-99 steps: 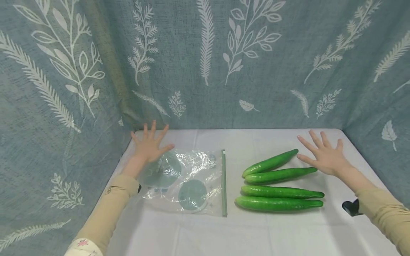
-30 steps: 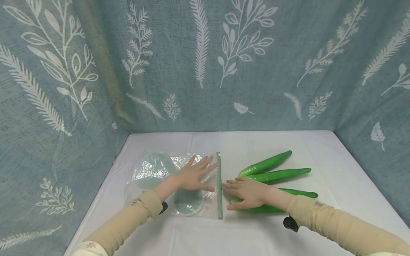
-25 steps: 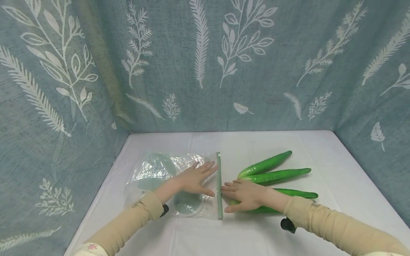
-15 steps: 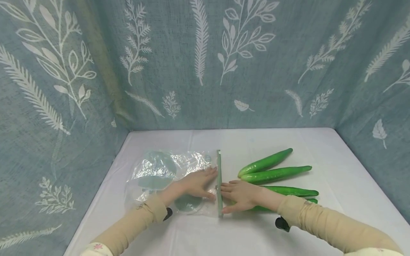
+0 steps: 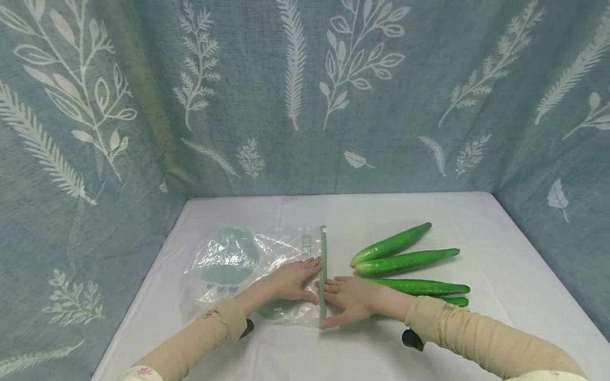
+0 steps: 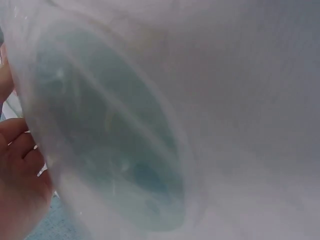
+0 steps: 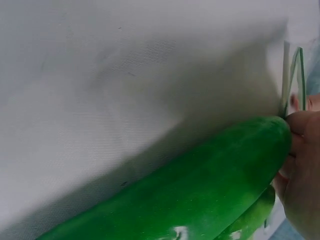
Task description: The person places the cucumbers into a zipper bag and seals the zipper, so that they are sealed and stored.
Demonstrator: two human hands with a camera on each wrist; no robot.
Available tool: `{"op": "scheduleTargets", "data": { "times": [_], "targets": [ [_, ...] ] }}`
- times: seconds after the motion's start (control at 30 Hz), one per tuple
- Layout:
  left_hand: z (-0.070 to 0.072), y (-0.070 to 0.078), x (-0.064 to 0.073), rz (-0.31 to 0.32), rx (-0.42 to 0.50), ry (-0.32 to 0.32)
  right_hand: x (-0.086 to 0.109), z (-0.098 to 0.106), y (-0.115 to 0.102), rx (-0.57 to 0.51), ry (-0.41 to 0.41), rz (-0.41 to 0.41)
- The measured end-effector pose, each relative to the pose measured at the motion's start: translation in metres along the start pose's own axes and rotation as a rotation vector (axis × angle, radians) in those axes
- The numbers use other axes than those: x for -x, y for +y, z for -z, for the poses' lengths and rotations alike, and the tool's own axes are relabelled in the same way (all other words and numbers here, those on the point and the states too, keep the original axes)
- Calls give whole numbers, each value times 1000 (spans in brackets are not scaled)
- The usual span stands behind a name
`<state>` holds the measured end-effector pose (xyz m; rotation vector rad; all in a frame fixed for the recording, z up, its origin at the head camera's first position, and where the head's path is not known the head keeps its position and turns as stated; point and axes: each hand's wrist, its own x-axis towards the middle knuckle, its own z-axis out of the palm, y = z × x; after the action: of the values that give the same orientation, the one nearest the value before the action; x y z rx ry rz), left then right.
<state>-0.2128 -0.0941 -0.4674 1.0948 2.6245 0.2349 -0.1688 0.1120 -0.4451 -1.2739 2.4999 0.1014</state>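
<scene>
A clear zip bag (image 5: 286, 243) with pale green printing lies on the white table, its green zip strip (image 5: 323, 304) on the right. My left hand (image 5: 292, 280) rests on the bag with its fingertips at the strip and the thumb spread. Facing it, my right hand (image 5: 350, 297) touches the strip from the other side, thumb also apart. In the right wrist view the zip strip (image 7: 302, 75) shows two edges standing apart at one end. Right beside my right hand lie several green cucumbers (image 5: 407, 262); the hand and forearm cover parts of the front ones.
A blue-green curtain (image 5: 267, 95) with white leaf prints encloses the back and both sides. The white table (image 5: 381, 360) has rounded back corners. In the left wrist view, the bag's plastic (image 6: 110, 125) fills much of the picture.
Both hands came in from far apart over the table. In the last second they moved closer together and met at the zip strip. The cucumbers stayed in place.
</scene>
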Motion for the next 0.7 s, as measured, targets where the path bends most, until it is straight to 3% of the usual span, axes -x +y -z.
{"op": "scheduleTargets", "data": {
  "times": [0.27, 0.43, 0.6, 0.7],
  "targets": [
    [-2, -6, 3, -8, 69, 40, -4, -2, -4, 14, -15, -13],
    [0, -9, 5, -47, 126, 97, -3, -1, -4, 18, -18, -11],
    [7, -14, 5, -98, 224, 175, -2, 2, -1, 39, -33, -11],
    [10, -17, 6, -95, 295, 205, -2, 1, 0, 52, -35, -4]
  ]
}}
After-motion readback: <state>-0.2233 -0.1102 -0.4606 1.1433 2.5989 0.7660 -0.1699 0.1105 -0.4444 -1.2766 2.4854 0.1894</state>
